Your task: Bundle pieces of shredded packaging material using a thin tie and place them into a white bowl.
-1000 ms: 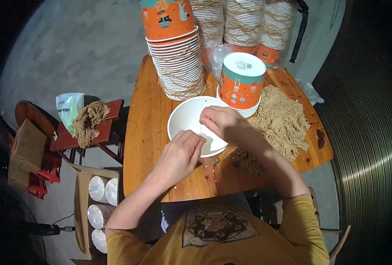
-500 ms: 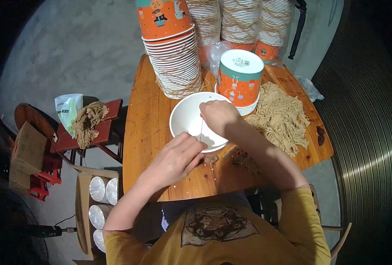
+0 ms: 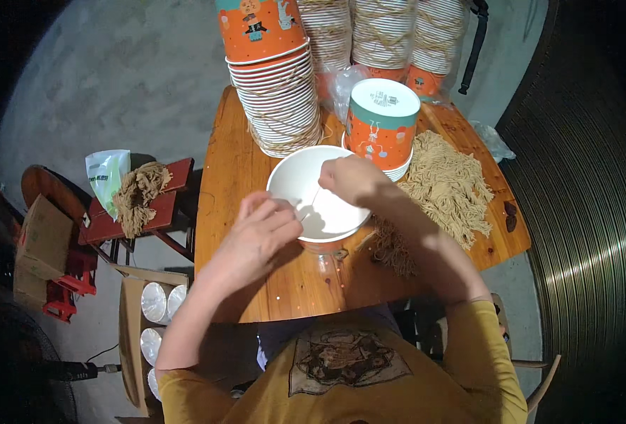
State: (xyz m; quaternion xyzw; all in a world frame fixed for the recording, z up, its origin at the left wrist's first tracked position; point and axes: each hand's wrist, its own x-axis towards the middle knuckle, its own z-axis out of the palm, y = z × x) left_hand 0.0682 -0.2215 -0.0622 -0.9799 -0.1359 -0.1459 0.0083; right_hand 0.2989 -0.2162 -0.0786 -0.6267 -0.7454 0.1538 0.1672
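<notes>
A white-lined paper bucket (image 3: 295, 177) stands mouth up on the wooden table in front of me. Over the right side of its mouth is my right hand (image 3: 355, 182), fingers closed in a pinch on a thin string. That string (image 3: 313, 203) runs slantwise across the bucket's mouth toward my left hand (image 3: 265, 230). My left hand is at the near left rim, fingers bent and pinched together around the string's other end; the fingertips are partly hidden. Under my right forearm, a few loose brown strings (image 3: 392, 251) lie on the table.
Behind the bucket, an upside-down orange and green paper bucket (image 3: 380, 134) tops a short stack. Tall stacks of corded buckets (image 3: 277, 99) line the far edge. A heap of tan string (image 3: 443, 184) lies at the right. A red stool (image 3: 164, 205) stands left of the table (image 3: 221, 205).
My left hand has moved left and slightly away from me, and the string now slants more. The bucket has shifted slightly. My right hand has barely moved.
</notes>
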